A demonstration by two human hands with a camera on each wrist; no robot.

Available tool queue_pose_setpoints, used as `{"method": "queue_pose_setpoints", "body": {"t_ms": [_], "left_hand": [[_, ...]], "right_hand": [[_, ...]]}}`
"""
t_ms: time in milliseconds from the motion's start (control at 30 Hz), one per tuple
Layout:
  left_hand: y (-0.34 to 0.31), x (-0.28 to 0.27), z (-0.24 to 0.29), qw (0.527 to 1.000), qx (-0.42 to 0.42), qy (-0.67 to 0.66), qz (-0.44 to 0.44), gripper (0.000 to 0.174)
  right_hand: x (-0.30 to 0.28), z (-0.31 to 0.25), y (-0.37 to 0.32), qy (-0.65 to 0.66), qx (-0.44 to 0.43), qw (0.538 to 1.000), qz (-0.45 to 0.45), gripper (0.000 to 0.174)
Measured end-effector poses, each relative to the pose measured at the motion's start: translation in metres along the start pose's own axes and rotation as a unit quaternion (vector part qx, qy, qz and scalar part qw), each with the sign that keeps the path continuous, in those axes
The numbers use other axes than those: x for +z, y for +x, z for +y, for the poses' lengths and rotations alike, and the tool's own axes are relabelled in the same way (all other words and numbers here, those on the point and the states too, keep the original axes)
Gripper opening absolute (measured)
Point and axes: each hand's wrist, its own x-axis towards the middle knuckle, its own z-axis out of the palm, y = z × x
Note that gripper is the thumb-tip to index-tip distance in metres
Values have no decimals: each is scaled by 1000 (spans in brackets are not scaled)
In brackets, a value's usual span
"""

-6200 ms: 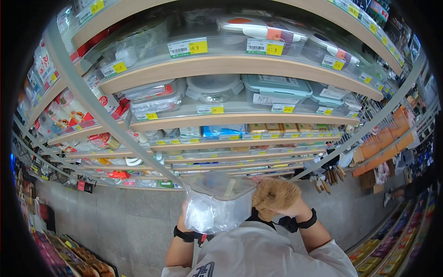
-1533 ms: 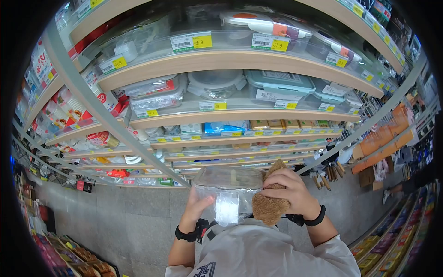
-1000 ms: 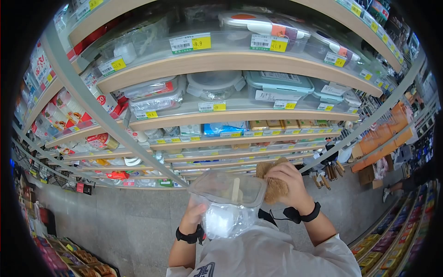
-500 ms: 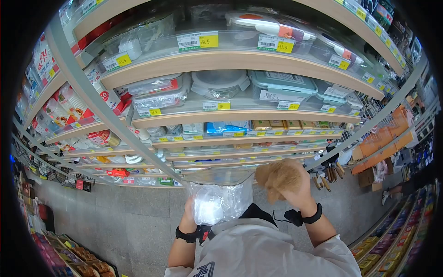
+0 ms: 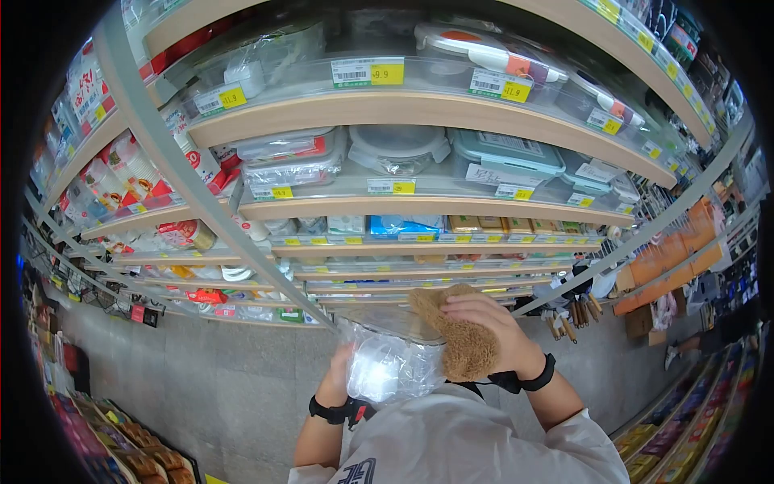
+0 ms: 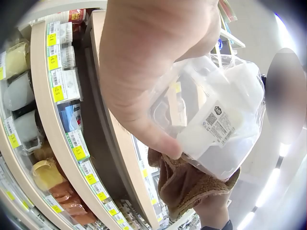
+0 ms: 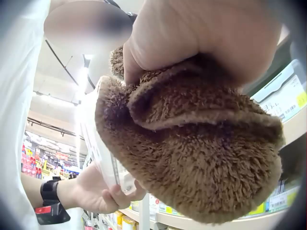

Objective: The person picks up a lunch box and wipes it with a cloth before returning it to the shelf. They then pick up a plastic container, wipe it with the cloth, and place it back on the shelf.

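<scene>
A clear plastic container in crinkled wrap [image 5: 391, 363] is held in front of the chest, and my left hand [image 5: 339, 377] grips its left side. In the left wrist view, the thumb of my left hand [image 6: 153, 81] lies along the container [image 6: 220, 115], near a printed label. My right hand [image 5: 504, 339] holds a brown fluffy cloth [image 5: 470, 348] against the container's right side and upper edge. The right wrist view has the folded cloth [image 7: 201, 153] bunched under my right hand [image 7: 201, 38], with its fingertips partly hidden.
Shelves [image 5: 419, 105] of lidded food boxes and price tags stand ahead. A slanted grey post [image 5: 177, 161] rises at the left. Grey floor [image 5: 234, 371] lies below, and packaged goods [image 5: 129, 444] are at lower left.
Since half a second ago the cloth has moved left, onto the container's right side and rim. The container's top has tilted into view, and the shelves sit slightly further right.
</scene>
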Motion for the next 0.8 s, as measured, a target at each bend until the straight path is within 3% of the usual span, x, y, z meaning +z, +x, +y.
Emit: {"method": "queue_pose_setpoints", "body": {"t_ms": [133,267,400,433,467,533,700,800], "left_hand": [[5,-1,2,988,-65,-138,19,41],[13,-5,-11,968,-74,-240,-7,47],[20,-3,-12,961,-31,-269,-52,47],[20,-7,-12,979,-61,-189,-44,47],[19,-10,-13,989,-96,-107,-36,47],[21,-18,-21,989,-90,-109,-41,46],[14,-5,-6,994,-79,-67,-38,43],[9,8,0,963,-104,-249,-9,39]], "right_hand": [[0,0,-2,-78,-14,996,34,42],[-1,-2,1,-125,-9,990,62,39],[4,-5,5,-195,-21,971,138,34],[5,-7,6,-228,-24,959,170,31],[3,-12,7,-228,-18,958,172,31],[-4,-18,15,-242,-74,956,146,24],[-6,-17,9,-222,-69,958,169,22],[-3,-9,2,-219,-42,956,193,25]]}}
